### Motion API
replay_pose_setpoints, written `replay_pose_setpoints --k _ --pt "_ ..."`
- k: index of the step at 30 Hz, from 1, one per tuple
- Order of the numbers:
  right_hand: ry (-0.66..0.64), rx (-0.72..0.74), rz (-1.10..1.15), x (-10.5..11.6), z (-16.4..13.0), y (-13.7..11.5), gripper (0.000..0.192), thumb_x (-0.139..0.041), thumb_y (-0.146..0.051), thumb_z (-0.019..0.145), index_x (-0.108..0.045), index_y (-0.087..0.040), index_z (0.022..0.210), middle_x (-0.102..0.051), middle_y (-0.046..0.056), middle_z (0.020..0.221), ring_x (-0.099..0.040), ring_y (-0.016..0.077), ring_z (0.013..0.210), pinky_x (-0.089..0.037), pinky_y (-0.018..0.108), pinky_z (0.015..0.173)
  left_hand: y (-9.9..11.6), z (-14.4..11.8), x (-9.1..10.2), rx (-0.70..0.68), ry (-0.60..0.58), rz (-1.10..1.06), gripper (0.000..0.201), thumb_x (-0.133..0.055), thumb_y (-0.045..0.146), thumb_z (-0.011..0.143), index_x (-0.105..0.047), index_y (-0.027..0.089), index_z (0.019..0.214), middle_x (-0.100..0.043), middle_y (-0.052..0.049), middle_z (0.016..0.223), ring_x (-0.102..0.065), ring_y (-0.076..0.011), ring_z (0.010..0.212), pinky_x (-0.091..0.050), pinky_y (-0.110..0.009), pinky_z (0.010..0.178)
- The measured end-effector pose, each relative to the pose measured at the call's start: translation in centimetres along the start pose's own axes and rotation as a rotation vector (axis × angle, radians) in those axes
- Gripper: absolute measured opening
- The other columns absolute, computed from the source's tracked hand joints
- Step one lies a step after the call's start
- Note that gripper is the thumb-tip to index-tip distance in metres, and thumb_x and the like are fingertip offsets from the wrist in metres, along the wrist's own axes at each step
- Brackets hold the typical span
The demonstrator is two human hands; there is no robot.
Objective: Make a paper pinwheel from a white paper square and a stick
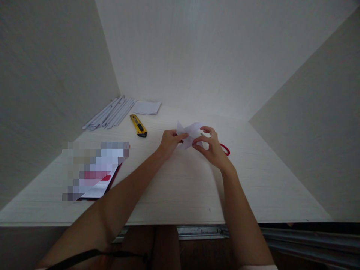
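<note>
A white paper pinwheel point(191, 129), with curved flaps and pointed corners, is held up over the middle of the table. My left hand point(169, 142) pinches its left side, thumb laid on the paper near the centre. From the right, my right hand point(210, 147) pinches a lower flap between thumb and forefinger, its other fingers curled above. Close behind the right hand a red loop point(225, 149) lies on the table, like a scissors handle; the hand hides the rest of it.
A yellow utility knife point(138, 125) lies left of my hands. Behind it are several thin rolled paper sticks point(112, 114) and a stack of white paper point(146, 107). A phone or tablet point(97, 190), partly blurred out, lies at the left. Pale walls enclose the white table point(174, 195).
</note>
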State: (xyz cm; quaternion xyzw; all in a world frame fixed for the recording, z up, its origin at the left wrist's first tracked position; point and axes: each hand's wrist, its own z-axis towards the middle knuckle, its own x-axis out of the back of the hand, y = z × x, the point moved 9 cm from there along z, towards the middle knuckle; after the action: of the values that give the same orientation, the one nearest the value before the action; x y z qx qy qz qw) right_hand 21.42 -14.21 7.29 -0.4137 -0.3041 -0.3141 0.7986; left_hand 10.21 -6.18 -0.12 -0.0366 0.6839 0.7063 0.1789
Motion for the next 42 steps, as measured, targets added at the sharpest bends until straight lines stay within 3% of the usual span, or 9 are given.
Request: replay_pose_setpoints --k 5,11,21,28,32,36,42 --pt "0.18 -0.017 -0.041 0.6 0.4 0.2 0.007 -0.059 -0.03 0.072 -0.065 -0.029 0.074 -0.034 0.003 0.12 -0.032 0.0269 0.111 -0.03 0.05 0.089 1.3 -0.6 -0.3 -0.081 -0.005 0.164 0.02 -0.066 0.03 0.056 -0.065 0.01 0.062 -0.06 -0.002 0.056 -0.051 -0.0092 0.049 -0.041 -0.022 0.049" --pt "0.333 -0.069 -0.062 1.0 0.2 0.3 0.006 -0.061 -0.03 0.069 -0.064 -0.027 0.073 -0.035 0.003 0.119 -0.033 0.0259 0.108 -0.03 0.048 0.089 2.2 -1.1 -0.9 -0.139 -0.038 0.244 0.022 -0.065 0.031 0.058 -0.066 0.011 0.064 -0.057 0.001 0.052 -0.048 -0.008 0.048 -0.037 -0.02 0.047" --pt "0.37 -0.079 -0.07 1.1 0.2 0.4 0.004 -0.059 -0.026 0.07 -0.062 -0.025 0.069 -0.035 0.003 0.118 -0.032 0.0273 0.111 -0.026 0.05 0.089 1.7 -0.9 -1.6 -0.163 -0.151 0.273 0.026 -0.063 0.034 0.06 -0.068 0.011 0.071 -0.06 -0.001 0.058 -0.052 -0.0108 0.054 -0.04 -0.021 0.051" --pt "0.414 -0.133 -0.1 1.3 0.0 0.7 0.006 -0.06 -0.026 0.069 -0.056 -0.021 0.067 -0.035 0.006 0.111 -0.036 0.0251 0.103 -0.032 0.046 0.086 1.8 -0.9 -1.8 -0.173 -0.201 0.271 0.022 -0.063 0.033 0.061 -0.066 0.011 0.064 -0.06 -0.001 0.057 -0.052 -0.0096 0.053 -0.04 -0.021 0.052" --pt "0.385 -0.199 0.002 0.9 0.0 2.0 0.025 -0.064 -0.029 0.063 -0.049 -0.021 0.082 -0.033 0.008 0.109 -0.038 0.0243 0.101 -0.039 0.04 0.077 1.6 -1.0 -2.0 -0.14 -0.255 0.262 0.021 -0.065 0.032 0.06 -0.066 0.011 0.063 -0.061 -0.001 0.057 -0.052 -0.0092 0.053 -0.04 -0.02 0.052" --pt "0.284 -0.286 0.344 -0.4 0.1 3.7 0.058 -0.067 -0.03 0.058 -0.031 -0.026 0.104 -0.041 0.006 0.097 -0.049 0.0151 0.077 -0.043 0.028 0.056 1.1 -1.1 -2.6 -0.11 -0.346 0.222 0.022 -0.067 0.032 0.058 -0.067 0.012 0.067 -0.063 -0.002 0.061 -0.054 -0.0101 0.056 -0.042 -0.022 0.055" --pt "0.085 -0.336 0.676 -2.1 0.3 2.9 0.066 -0.065 -0.026 0.061 -0.021 -0.026 0.111 -0.048 -0.004 0.069 -0.047 0.0094 0.052 -0.039 0.022 0.046 0.4 -1.2 -3.1 -0.083 -0.426 0.192 0.022 -0.066 0.031 0.06 -0.068 0.014 0.073 -0.064 -0.002 0.066 -0.057 -0.0112 0.061 -0.045 -0.024 0.062"
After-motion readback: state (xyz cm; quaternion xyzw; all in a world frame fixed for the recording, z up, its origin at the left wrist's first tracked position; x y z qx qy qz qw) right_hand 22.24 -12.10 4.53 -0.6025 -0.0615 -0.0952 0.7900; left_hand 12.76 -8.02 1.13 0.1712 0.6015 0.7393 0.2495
